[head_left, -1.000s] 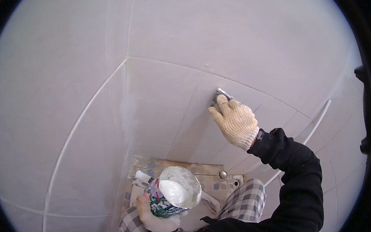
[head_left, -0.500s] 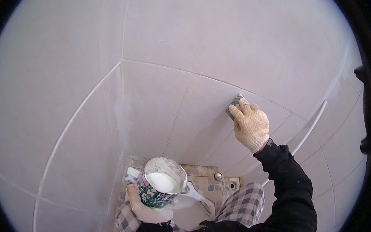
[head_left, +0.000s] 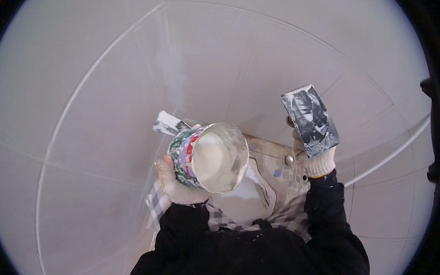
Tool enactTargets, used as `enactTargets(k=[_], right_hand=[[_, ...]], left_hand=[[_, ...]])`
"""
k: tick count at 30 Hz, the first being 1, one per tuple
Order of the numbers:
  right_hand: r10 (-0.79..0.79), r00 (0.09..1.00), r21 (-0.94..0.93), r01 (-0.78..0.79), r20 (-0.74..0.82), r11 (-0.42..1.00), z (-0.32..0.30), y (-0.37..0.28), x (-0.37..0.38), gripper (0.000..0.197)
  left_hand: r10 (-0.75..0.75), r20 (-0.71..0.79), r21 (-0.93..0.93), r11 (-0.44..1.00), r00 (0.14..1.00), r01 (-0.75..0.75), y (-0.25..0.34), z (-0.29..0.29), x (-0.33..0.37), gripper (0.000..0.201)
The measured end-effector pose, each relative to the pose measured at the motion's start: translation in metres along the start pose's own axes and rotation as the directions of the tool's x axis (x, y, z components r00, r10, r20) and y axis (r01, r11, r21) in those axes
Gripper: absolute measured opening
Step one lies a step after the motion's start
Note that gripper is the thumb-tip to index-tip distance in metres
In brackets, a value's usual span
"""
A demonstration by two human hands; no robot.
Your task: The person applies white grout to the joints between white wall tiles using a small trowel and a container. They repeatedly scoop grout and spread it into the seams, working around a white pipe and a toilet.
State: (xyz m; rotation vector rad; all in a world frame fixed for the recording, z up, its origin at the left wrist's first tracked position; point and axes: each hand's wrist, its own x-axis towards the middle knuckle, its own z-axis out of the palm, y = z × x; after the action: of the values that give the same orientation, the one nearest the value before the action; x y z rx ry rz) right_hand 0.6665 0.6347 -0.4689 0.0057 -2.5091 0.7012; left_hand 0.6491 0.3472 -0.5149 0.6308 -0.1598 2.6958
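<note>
My left hand (head_left: 175, 185), in a pale knit glove, is wrapped round a colourful tin (head_left: 185, 159) tilted with its mouth to the right. Thick white grout (head_left: 213, 156) lies inside the tin. Behind it sticks out a flat white-smeared blade (head_left: 169, 123); whether my left hand holds that too, I cannot tell. My right hand (head_left: 321, 163), gloved as well, grips a dark rectangular grout float (head_left: 310, 119), raised and apart from the wall. White paste streaks the float's face, which hides most of my right fingers.
Large pale tiles cover the wall (head_left: 256, 61), with light joint lines and a white-smeared corner. Below, a patterned tile floor (head_left: 278, 157) carries a round metal knob (head_left: 289, 159) and a small dark hole (head_left: 304, 178). Under the tin, a white smooth surface (head_left: 241, 201) lies between my checked trouser legs.
My right hand has come off the wall and down, turning the float's smeared face into view. My left hand has lifted the tin and tipped its mouth rightward. The view has shifted.
</note>
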Motion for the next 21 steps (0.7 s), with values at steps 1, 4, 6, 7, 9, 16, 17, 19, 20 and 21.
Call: enactTargets(k=[1,4,6,7,9,16,17,19,20,21], right_hand=[[0.208,0.978,0.233,-0.2,-0.009,0.952,-0.008,0.009,-0.013,0.044],[0.464,0.768,0.872,-0.247,0.442,-0.422,-0.029,0.025,-0.041,0.045],[0.535,0.724,0.876,-0.2,0.434,-0.44,-0.023,0.022,-0.053,0.046],[0.499,0.778,0.912,-0.23,0.382,-0.34,-0.018,0.019,-0.061,0.046],[0.399,0.908,0.9,-0.273,0.125,0.339,-0.008,0.015,-0.077,0.048],[-0.127,0.982,0.916,-0.082,0.142,0.392,0.003,-0.001,-0.115,0.071],[-0.2,0.971,0.823,0.007,0.13,0.568,0.001,-0.009,-0.11,0.065],[-0.326,0.932,0.672,0.141,0.157,0.727,0.001,-0.03,-0.095,0.057],[-0.352,0.92,0.634,0.169,0.173,0.754,0.004,-0.04,-0.093,0.054],[-0.35,0.911,0.587,0.164,0.218,0.793,0.003,-0.055,-0.082,0.051]], left_hand=[[0.021,-0.095,0.17,0.985,0.995,-0.004,-0.002,0.0,0.001,0.093],[0.146,-0.335,0.413,0.911,0.931,0.006,-0.022,0.005,-0.004,0.1],[0.175,-0.314,0.529,0.849,0.933,0.018,-0.022,0.004,-0.001,0.096],[0.207,-0.321,0.547,0.837,0.924,0.002,-0.021,0.002,-0.001,0.095],[0.189,-0.2,0.644,0.765,0.961,-0.016,-0.012,-0.007,-0.003,0.093],[0.048,-0.077,0.796,0.605,0.996,0.032,0.041,-0.052,-0.025,0.098],[0.014,-0.03,0.838,0.546,0.999,0.018,0.044,-0.054,-0.025,0.097],[-0.012,0.015,0.846,0.533,1.0,-0.006,0.048,-0.048,-0.026,0.094],[0.0,-0.045,0.924,0.381,0.999,0.041,0.05,-0.043,-0.028,0.092],[0.034,-0.117,0.892,0.443,0.993,0.09,0.053,-0.037,-0.022,0.088]])
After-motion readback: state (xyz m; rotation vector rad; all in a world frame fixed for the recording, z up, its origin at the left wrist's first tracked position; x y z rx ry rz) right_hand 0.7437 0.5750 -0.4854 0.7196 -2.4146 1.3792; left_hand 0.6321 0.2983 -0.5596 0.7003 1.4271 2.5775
